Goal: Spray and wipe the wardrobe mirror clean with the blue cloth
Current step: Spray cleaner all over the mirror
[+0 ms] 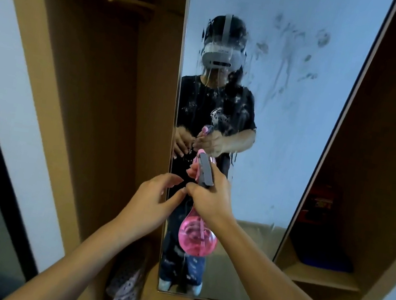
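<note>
Right hand grips a pink spray bottle before the smeared wardrobe mirror.
Left hand, fingers loosely spread, holds nothing at the bottle's 9 o'clock; blue cloth lies on a shelf at 3 o'clock.

The head camera is looking forward and down, close to the mirror, seemingly tilting slightly.
</note>
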The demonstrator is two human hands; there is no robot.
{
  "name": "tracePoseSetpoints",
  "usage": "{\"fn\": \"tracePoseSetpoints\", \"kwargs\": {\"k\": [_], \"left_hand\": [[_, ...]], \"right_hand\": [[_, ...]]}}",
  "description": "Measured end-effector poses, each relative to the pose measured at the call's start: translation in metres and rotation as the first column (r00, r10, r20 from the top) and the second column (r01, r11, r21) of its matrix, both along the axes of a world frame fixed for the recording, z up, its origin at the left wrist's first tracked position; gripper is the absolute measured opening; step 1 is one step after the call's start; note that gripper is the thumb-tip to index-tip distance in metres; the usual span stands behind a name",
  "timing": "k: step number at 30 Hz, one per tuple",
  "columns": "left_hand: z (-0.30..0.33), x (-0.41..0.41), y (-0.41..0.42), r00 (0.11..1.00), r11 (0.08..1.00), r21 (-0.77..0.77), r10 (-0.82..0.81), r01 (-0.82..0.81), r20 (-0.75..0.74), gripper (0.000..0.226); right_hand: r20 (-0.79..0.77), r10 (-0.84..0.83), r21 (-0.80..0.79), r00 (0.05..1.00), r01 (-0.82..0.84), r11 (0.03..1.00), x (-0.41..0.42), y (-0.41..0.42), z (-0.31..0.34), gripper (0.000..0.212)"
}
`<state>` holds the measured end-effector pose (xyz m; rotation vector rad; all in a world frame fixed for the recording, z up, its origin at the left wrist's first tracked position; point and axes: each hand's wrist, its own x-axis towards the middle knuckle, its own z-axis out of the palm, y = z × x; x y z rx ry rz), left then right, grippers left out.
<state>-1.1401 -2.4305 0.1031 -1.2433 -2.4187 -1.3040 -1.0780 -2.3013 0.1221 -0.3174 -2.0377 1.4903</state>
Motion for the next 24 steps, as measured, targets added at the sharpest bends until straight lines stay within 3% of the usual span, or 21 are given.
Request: {"fn": "tracePoseSetpoints", "kwargs": {"k": [12,18,24], "left_hand": [[-0.035,0.003,-0.014,0.999,0.998,-0.069,-0.003,0.006,0.047,0.037],[-0.048,0.006,-0.015,0.996,0.997,-0.078,-0.009,0.016,0.09,0.035],[-0.051,0.012,-0.004,0.991,0.995,-0.079,-0.047,0.057,0.126,0.037]], "right_hand": [[0.121,-0.118,0.052,0.986,0.112,0.992,0.003,-0.007,-0.041,0.014],[0.116,-0.105,-0.042,0.988,0.111,0.993,0.011,-0.007,-0.055,0.03],[0.104,-0.196,-0.093,0.975,0.206,0.974,0.026,0.004,-0.065,0.022]]}}
